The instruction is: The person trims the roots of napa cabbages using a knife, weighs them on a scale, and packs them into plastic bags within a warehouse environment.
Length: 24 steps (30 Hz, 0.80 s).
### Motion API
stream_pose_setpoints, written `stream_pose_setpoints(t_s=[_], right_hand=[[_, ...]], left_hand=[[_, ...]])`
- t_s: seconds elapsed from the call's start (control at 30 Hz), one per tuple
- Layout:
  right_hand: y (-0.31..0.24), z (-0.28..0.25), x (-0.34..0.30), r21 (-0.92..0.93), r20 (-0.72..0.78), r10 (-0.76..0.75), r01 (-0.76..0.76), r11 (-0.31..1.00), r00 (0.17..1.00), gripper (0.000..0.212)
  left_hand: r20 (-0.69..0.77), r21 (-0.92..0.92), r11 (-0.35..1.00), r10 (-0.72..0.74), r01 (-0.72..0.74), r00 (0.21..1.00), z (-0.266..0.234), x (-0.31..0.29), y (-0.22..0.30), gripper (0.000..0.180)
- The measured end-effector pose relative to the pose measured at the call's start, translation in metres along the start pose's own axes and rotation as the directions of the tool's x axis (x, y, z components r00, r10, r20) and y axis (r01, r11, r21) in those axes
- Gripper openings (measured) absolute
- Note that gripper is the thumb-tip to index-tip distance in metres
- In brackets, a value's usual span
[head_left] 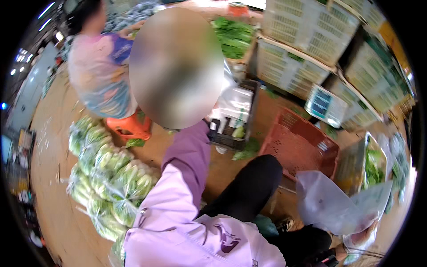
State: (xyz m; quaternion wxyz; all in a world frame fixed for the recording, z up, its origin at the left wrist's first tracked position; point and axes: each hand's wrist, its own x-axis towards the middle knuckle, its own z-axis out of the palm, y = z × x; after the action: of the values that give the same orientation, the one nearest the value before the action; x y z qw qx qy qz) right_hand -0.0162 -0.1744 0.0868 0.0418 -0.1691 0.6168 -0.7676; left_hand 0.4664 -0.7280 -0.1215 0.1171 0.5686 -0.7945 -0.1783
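Observation:
My left arm [187, 151] reaches forward in a purple sleeve. A blurred oval patch covers its far end, so the hand and anything in it are hidden. Near the lower right, my right hand [367, 224] is closed on a clear plastic bag [327, 204]; the fingers show only faintly through the film. The bag hangs spread out, beside the near side of a reddish-brown crate [293, 149]. Close to my left cuff stands a black crate [231, 141] with white plastic packaging and a few leaves in it.
Bagged leafy vegetables [111, 178] lie piled on the floor at left. A person [100, 66] is near an orange stool [129, 127]. Stacked white crates [307, 31] rise at back right, with a scale [327, 104] before them. Greens [233, 35] fill a container at the back.

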Motion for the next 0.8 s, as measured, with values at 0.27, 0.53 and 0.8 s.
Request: stream_pose_setpoints(t_s=[0.27,0.53,0.8], right_hand=[[0.054,0.059,0.020,-0.031,0.225,0.173,-0.170,0.985,0.959,0.054],[0.117,0.067,0.012,-0.138,0.239,0.108,-0.076,0.987,0.965,0.052],[0.168,0.035,0.010,0.110,0.605,0.350,-0.511,0.853,0.715,0.044]], left_hand=[[0.049,-0.587,0.666,0.596,-0.460,0.801,-0.060,-0.112,0.288,0.036],[0.198,-0.767,0.477,0.811,-0.428,0.550,0.019,-0.191,0.453,0.048],[-0.166,-0.742,0.531,0.445,-0.409,0.880,0.101,-0.206,0.469,0.046]])
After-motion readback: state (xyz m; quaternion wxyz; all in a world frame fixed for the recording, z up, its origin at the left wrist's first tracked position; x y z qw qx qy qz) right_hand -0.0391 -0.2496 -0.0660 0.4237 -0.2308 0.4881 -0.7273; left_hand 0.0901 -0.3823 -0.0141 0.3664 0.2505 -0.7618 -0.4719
